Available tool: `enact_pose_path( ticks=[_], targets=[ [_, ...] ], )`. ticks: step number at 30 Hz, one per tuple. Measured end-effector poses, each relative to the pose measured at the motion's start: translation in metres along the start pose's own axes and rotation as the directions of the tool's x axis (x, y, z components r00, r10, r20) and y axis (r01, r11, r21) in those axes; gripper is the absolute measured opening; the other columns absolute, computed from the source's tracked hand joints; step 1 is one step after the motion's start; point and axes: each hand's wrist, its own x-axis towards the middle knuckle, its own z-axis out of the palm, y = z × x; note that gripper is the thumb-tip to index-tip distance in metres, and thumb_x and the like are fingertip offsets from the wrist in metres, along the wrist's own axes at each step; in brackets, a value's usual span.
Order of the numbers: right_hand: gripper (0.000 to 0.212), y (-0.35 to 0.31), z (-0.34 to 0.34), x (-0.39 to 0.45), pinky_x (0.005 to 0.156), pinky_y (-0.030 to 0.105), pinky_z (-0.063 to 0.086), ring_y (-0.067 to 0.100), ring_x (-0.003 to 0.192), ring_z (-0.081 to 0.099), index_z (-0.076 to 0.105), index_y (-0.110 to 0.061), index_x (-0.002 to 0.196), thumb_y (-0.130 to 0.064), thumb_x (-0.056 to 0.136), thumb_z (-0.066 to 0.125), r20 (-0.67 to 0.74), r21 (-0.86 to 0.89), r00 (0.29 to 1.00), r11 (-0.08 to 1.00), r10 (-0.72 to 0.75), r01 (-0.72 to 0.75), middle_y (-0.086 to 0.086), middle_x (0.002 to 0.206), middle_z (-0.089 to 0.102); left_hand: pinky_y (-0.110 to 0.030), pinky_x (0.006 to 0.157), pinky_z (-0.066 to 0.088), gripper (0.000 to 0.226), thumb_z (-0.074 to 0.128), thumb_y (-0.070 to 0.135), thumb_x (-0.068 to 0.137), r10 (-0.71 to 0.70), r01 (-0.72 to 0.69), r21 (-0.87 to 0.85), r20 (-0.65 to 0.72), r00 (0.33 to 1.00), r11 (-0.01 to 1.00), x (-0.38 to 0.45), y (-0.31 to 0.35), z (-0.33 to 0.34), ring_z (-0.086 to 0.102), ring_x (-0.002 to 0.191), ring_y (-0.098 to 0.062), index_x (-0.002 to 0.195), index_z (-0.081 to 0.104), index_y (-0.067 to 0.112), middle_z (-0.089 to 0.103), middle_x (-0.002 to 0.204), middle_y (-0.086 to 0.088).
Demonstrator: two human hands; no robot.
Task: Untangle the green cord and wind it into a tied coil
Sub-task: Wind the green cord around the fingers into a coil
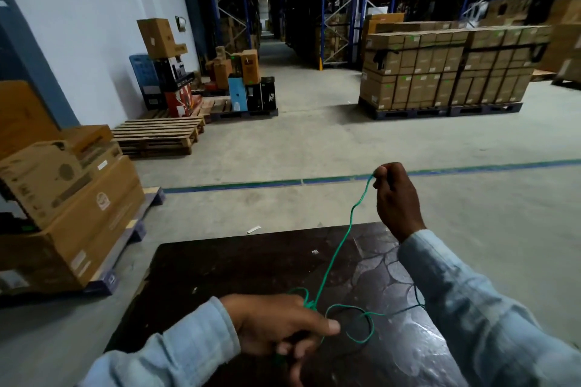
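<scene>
A thin green cord [341, 239] runs taut from my raised right hand [394, 198] down to my left hand [279, 324]. My right hand pinches the cord's upper end between fingertips, above the far edge of a dark table [239, 267]. My left hand is closed on the cord low over the table, where a small knot sits by the knuckles. Beside it, loose green loops [361, 325] lie on the tabletop, and a strand trails right under my right sleeve.
Stacked cardboard boxes on a pallet [72, 214] stand to the left of the table. An empty wooden pallet [157, 135] and mixed boxes sit further back left. A large pallet of boxes [446, 72] is at the right rear. Concrete floor with a blue-green line [283, 182] lies ahead.
</scene>
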Motion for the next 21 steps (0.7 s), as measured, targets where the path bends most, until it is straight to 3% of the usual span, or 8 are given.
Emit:
enact_pose_path(
  ticks=[3, 5, 7, 8, 11, 15, 18, 21],
  targets=[
    [0.018, 0.000, 0.007, -0.001, 0.069, 0.032, 0.038, 0.030, 0.080, 0.059, 0.048, -0.022, 0.086, -0.032, 0.100, 0.042, 0.028, -0.006, 0.999, 1.000, 0.027, -0.027, 0.010, 0.083, 0.063, -0.031, 0.066, 0.037, 0.053, 0.046, 0.038, 0.099, 0.131, -0.098, -0.197, 0.165, 0.977, 0.976, -0.012, 0.019, 0.014, 0.052, 0.039, -0.007, 0.056, 0.065, 0.014, 0.047, 0.036, 0.002],
    [0.021, -0.005, 0.010, -0.006, 0.070, 0.036, 0.043, 0.028, 0.080, 0.060, 0.049, -0.021, 0.085, -0.034, 0.100, 0.042, 0.058, 0.001, 0.998, 1.000, 0.030, -0.030, 0.009, 0.082, 0.063, -0.025, 0.066, 0.042, 0.049, 0.046, 0.041, 0.098, 0.215, -0.146, -0.296, 0.215, 0.953, 0.944, -0.021, 0.034, 0.019, 0.059, 0.044, -0.006, 0.069, 0.073, 0.012, 0.063, 0.049, 0.001],
    [0.024, -0.008, 0.016, -0.013, 0.071, 0.039, 0.045, 0.028, 0.077, 0.060, 0.053, -0.021, 0.082, -0.035, 0.099, 0.043, 0.112, 0.011, 0.991, 0.997, 0.070, -0.071, 0.010, 0.078, 0.063, -0.023, 0.070, 0.054, 0.047, 0.047, 0.042, 0.097, 0.340, -0.221, -0.420, 0.232, 0.911, 0.880, -0.029, 0.049, 0.023, 0.070, 0.064, -0.011, 0.084, 0.076, 0.007, 0.074, 0.073, -0.003],
    [0.026, -0.010, 0.018, -0.018, 0.070, 0.038, 0.045, 0.028, 0.075, 0.060, 0.055, -0.022, 0.080, -0.035, 0.099, 0.044, 0.143, 0.017, 0.986, 0.996, 0.084, -0.088, 0.010, 0.076, 0.064, -0.029, 0.080, 0.055, 0.047, 0.047, 0.043, 0.097, 0.410, -0.277, -0.464, 0.213, 0.887, 0.841, -0.031, 0.056, 0.023, 0.072, 0.077, -0.015, 0.094, 0.075, 0.005, 0.076, 0.084, -0.006],
    [0.022, -0.016, 0.019, -0.036, 0.070, 0.034, 0.047, 0.023, 0.073, 0.062, 0.057, -0.024, 0.077, -0.033, 0.096, 0.052, 0.256, 0.061, 0.963, 0.993, 0.087, -0.106, 0.004, 0.073, 0.064, -0.051, 0.103, 0.043, 0.053, 0.043, 0.049, 0.097, 0.564, -0.462, -0.503, 0.062, 0.823, 0.730, -0.028, 0.077, 0.019, 0.064, 0.111, -0.025, 0.121, 0.066, 0.008, 0.072, 0.112, -0.011],
    [0.017, -0.020, 0.019, -0.056, 0.070, 0.027, 0.051, -0.005, 0.063, 0.057, 0.061, -0.023, 0.080, -0.014, 0.094, 0.056, 0.366, 0.091, 0.930, 0.994, 0.025, -0.062, -0.015, 0.064, 0.059, -0.067, 0.108, 0.031, 0.054, 0.037, 0.050, 0.095, 0.626, -0.678, -0.444, -0.284, 0.727, 0.586, -0.015, 0.104, -0.001, 0.052, 0.131, -0.026, 0.131, 0.059, 0.017, 0.060, 0.136, -0.013],
    [0.022, -0.003, 0.028, -0.064, 0.065, 0.034, 0.045, 0.012, 0.066, 0.056, 0.054, -0.021, 0.076, -0.029, 0.097, 0.052, 0.349, -0.043, 0.937, 0.999, -0.011, 0.027, -0.011, 0.064, 0.057, -0.070, 0.106, 0.032, 0.052, 0.030, 0.049, 0.097, 0.592, -0.799, -0.396, -0.537, 0.601, 0.452, -0.013, 0.116, -0.025, 0.049, 0.135, -0.024, 0.133, 0.057, 0.022, 0.057, 0.140, -0.010],
    [0.035, 0.007, 0.032, -0.076, 0.062, 0.037, 0.042, 0.017, 0.065, 0.056, 0.054, -0.013, 0.077, -0.041, 0.097, 0.048, 0.404, -0.089, 0.914, 0.994, -0.019, 0.060, -0.001, 0.064, 0.057, -0.070, 0.103, 0.036, 0.052, 0.026, 0.050, 0.101, 0.577, -0.861, -0.363, -0.640, 0.508, 0.355, -0.013, 0.123, -0.044, 0.049, 0.135, -0.023, 0.137, 0.051, 0.022, 0.057, 0.140, -0.008]
  ],
)
